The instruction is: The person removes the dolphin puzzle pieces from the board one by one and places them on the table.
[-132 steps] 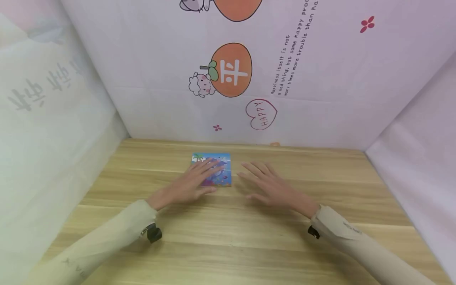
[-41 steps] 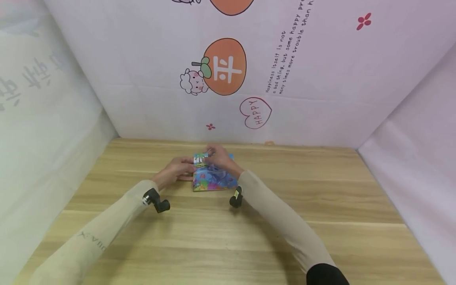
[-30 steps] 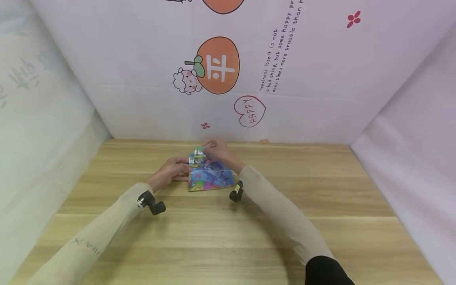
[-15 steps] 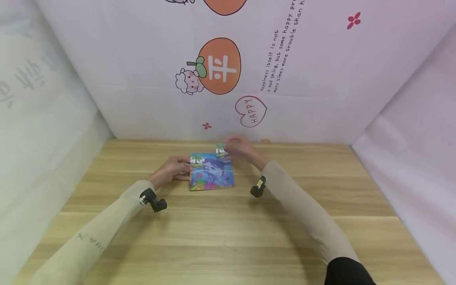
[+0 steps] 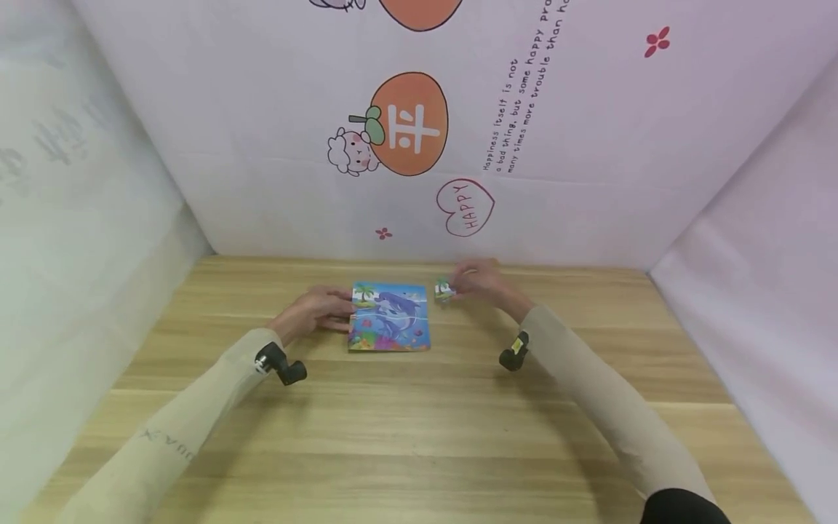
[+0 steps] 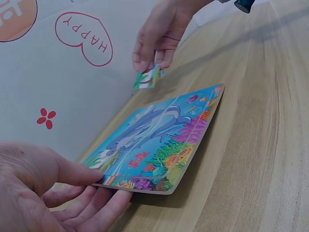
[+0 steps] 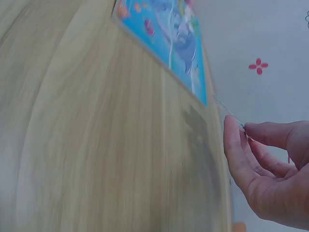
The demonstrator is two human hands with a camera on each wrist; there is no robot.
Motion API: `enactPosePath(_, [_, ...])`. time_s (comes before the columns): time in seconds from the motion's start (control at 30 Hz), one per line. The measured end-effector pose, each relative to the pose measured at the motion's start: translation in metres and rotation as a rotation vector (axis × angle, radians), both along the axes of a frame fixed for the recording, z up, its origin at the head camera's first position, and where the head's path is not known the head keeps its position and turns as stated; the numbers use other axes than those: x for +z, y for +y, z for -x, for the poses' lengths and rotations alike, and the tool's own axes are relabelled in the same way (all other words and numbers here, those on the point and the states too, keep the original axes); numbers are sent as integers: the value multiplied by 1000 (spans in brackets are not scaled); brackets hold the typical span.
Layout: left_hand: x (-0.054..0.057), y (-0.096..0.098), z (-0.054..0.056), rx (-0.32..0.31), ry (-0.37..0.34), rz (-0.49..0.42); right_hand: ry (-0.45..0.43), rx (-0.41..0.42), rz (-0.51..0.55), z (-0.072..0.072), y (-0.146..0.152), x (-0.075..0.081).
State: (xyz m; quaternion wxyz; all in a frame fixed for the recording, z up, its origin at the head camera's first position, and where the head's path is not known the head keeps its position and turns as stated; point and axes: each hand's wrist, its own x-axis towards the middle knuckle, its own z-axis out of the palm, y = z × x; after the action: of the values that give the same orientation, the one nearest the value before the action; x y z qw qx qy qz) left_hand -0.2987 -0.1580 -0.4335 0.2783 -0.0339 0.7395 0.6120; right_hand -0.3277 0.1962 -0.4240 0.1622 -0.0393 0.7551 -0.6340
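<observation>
A square dolphin jigsaw puzzle board [image 5: 396,320] in bright blue lies near the back of the table, its left edge slightly raised. My left hand [image 5: 318,309] grips that edge; in the left wrist view the thumb is on top and the fingers are underneath. To the right of the board, my right hand [image 5: 487,282] pinches a small puzzle piece [image 5: 443,290] showing a palm tree. Held above the table, the puzzle piece [image 6: 146,78] is apart from the board. In the right wrist view only the piece's thin edge shows between thumb and fingertips.
Behind the table [image 5: 419,422] stands a white printed cloth wall [image 5: 563,218], very near my right hand. More white cloth hangs on the left [image 5: 111,218] and right [image 5: 766,240] sides. Bare wood extends in front of the board.
My hands went from lying flat to holding the board and piece. The right hand lifted the palm tree piece off the board's upper left and carried it right, past the board's edge.
</observation>
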Motion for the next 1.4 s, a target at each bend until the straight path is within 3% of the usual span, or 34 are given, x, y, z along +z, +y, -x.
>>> enactPosePath(0.1, [2,-1,0,-24,5,-8,18,3,-41,-1,9,0])
enactPosePath(0.27, [2,-2,3,-13,49,15,50,25,-71,0,14,0])
enactPosePath(0.6, [-6,11,1,4,76,80,-5,-25,-167,-4,15,-7])
enactPosePath(0.9, [-9,10,2,6,85,96,171,8,-386,-6,15,-11])
enactPosePath(1.17, [-11,9,1,-1,64,77,328,-20,-636,-5,13,-25])
enactPosePath(1.4, [-12,6,3,-9,76,84,354,-14,-659,0,14,-30])
